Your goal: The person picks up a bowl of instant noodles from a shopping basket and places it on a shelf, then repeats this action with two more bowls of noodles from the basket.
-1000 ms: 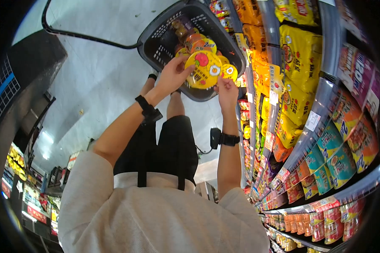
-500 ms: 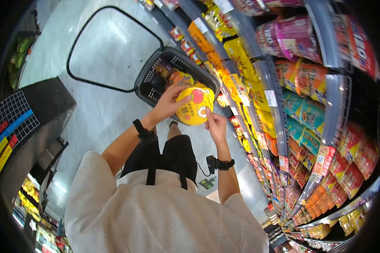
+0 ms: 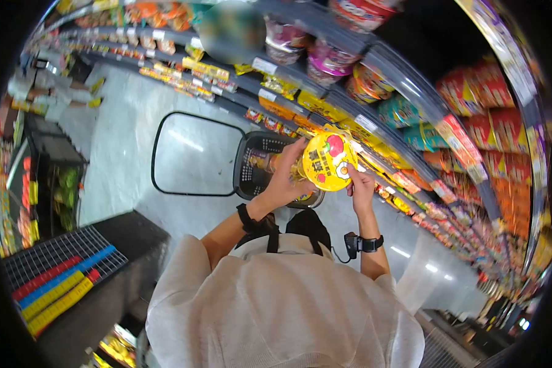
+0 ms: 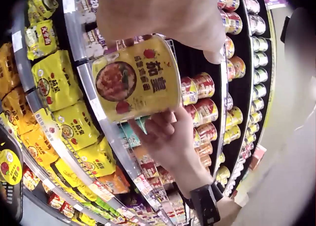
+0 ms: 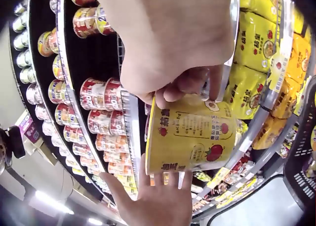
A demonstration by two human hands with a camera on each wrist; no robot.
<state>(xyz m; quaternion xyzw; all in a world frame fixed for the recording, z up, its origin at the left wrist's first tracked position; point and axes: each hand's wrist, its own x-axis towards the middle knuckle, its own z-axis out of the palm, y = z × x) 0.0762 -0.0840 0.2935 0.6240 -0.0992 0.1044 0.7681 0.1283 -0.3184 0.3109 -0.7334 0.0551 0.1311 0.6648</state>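
Note:
In the head view, a yellow noodle cup [image 3: 328, 162] with a tomato and egg on its lid is between both hands. My left hand [image 3: 284, 181] holds its left side; the fingers of my right hand [image 3: 362, 186] pinch the right edge. In the left wrist view the cup [image 4: 138, 80] shows its printed side, with my right hand [image 4: 168, 139] at its lower edge. The right wrist view shows the cup [image 5: 190, 134] with curled right fingers on top and my left hand [image 5: 158, 201] against the other end, thumb spread.
A dark basket [image 3: 244, 165] holding packaged items sits beside the shelf, its handle [image 3: 155, 156] lowered over the floor. Stocked noodle shelves [image 3: 405, 76] curve along the right and top. A black display stand [image 3: 141, 245] is at lower left; people [image 3: 55, 92] are farther off.
The head view has turned, so the shelves now cross its top. The cup has shifted from above the basket towards its shelf-side end, with both hands still on it.

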